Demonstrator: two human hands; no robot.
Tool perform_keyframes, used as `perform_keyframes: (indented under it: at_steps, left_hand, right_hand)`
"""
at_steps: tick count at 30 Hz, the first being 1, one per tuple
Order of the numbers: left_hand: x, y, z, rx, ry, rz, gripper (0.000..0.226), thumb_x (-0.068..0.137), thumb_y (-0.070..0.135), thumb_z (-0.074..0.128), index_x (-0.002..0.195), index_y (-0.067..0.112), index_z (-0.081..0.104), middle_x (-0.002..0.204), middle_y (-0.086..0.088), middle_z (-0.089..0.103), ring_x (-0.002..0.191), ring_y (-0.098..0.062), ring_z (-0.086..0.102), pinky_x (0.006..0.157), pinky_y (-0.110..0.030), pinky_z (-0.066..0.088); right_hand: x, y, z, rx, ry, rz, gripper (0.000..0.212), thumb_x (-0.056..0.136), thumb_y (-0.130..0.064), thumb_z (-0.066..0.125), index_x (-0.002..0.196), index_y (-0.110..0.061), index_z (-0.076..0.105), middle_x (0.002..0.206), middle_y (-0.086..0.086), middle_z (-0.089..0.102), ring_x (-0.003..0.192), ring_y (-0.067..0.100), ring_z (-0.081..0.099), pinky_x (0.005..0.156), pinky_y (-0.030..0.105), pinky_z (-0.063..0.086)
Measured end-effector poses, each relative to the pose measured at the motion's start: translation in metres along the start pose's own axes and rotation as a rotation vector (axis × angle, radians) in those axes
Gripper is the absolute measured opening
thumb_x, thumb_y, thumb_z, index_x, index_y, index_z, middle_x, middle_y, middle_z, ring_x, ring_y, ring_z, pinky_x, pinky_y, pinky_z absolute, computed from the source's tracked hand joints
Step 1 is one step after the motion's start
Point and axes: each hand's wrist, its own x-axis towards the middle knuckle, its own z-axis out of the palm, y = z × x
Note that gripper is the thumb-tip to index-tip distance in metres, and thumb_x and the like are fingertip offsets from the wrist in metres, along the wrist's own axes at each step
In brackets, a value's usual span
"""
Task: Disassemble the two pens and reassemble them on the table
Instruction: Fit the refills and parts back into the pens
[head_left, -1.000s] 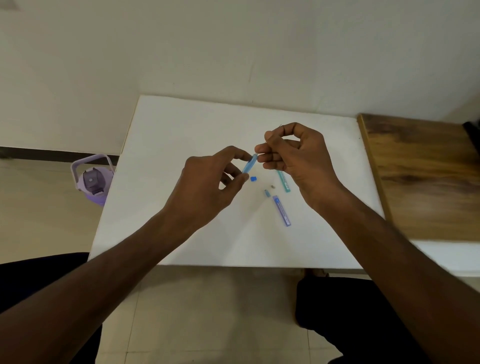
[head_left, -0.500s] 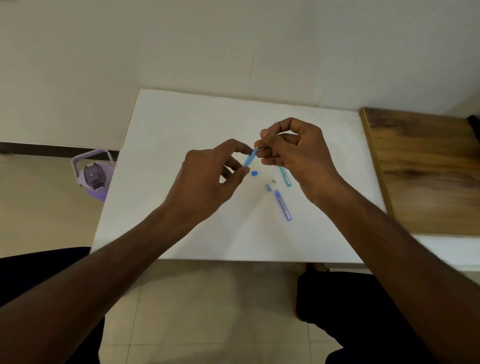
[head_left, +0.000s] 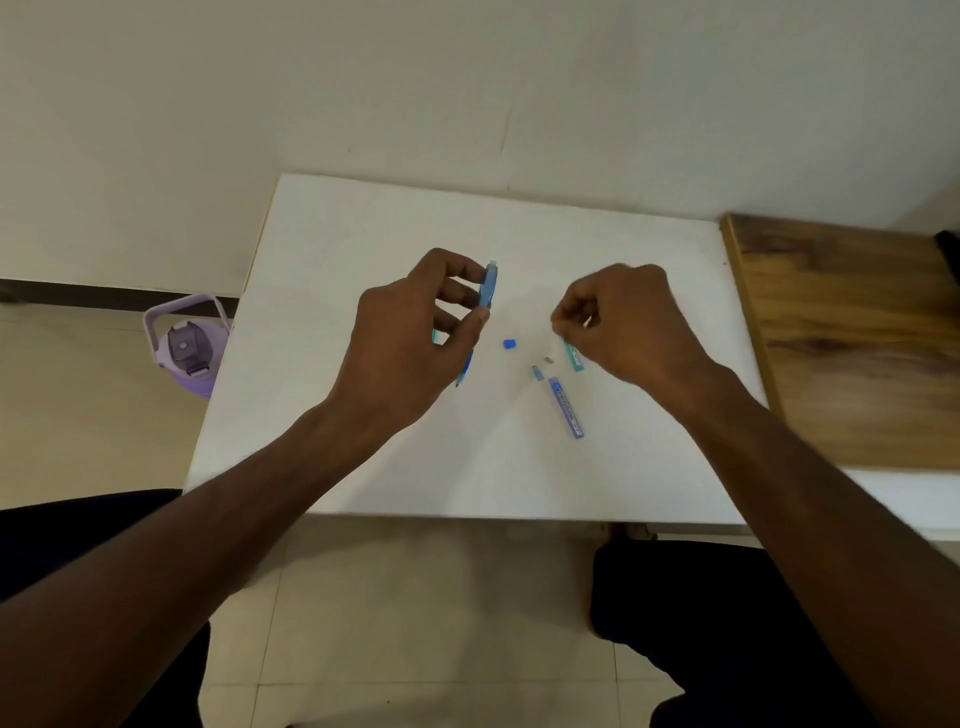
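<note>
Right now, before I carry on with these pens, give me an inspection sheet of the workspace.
Surface: white table, bare toward the wall.
Job's things: blue pen barrel gripped upright; blue cap piece, small grey part, small tip piece, blue tube and teal tube lying loose on the table.
Clutter: nothing seen.
Grippers: left hand holds the barrel; right hand has fingers curled over the teal tube, contents too small to tell.
Cables: nothing seen.
Surroundings: wooden top at right, purple bottle on the floor at left.
</note>
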Motion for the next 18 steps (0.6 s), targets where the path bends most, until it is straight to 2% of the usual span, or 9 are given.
perform_keyframes:
  at_steps: [3,5,11,15,18]
  left_hand:
    - [-0.001,0.001,0.0,0.011,-0.008,0.002,0.025,0.099,0.029,0.072,0.121,0.028,0.06,0.103,0.017,0.075,0.08,0.002,0.073,0.062,-0.014,0.057]
    - [-0.001,0.002,0.0,0.011,-0.026,-0.011,0.025,0.1,0.031,0.071,0.121,0.029,0.059,0.102,0.016,0.077,0.08,0.004,0.074,0.062,-0.013,0.056]
    - [-0.003,0.002,-0.001,-0.028,-0.02,-0.056,0.024,0.099,0.03,0.071,0.12,0.03,0.06,0.099,0.015,0.078,0.082,0.001,0.075,0.061,-0.025,0.062]
    - [-0.004,0.002,-0.003,-0.039,-0.03,-0.075,0.023,0.099,0.03,0.071,0.12,0.029,0.061,0.1,0.014,0.079,0.081,-0.002,0.076,0.064,-0.031,0.063]
    - [-0.004,0.002,-0.003,-0.033,-0.038,-0.086,0.023,0.099,0.029,0.071,0.12,0.029,0.061,0.099,0.014,0.079,0.082,-0.001,0.075,0.065,-0.028,0.062]
  right_hand:
    - [-0.001,0.005,0.015,-0.108,-0.102,0.006,0.005,0.089,-0.021,0.082,0.094,-0.02,0.082,0.093,0.0,0.078,0.08,0.015,0.073,0.085,0.029,0.061]
    - [0.0,0.004,0.023,-0.135,-0.1,0.005,0.007,0.088,-0.019,0.082,0.095,-0.02,0.082,0.098,0.001,0.077,0.083,0.018,0.073,0.086,0.034,0.062]
    - [0.007,0.003,0.037,-0.243,-0.14,0.018,0.007,0.088,-0.014,0.075,0.089,-0.021,0.078,0.1,0.005,0.074,0.082,0.022,0.072,0.076,0.031,0.061]
    - [0.006,-0.003,0.038,-0.247,-0.186,0.026,0.009,0.082,-0.02,0.081,0.087,-0.016,0.075,0.093,0.006,0.071,0.079,0.025,0.07,0.075,0.037,0.063]
    - [0.006,-0.006,0.031,-0.121,-0.115,-0.014,0.008,0.083,-0.02,0.078,0.085,-0.016,0.072,0.085,-0.001,0.072,0.076,0.017,0.069,0.074,0.034,0.06]
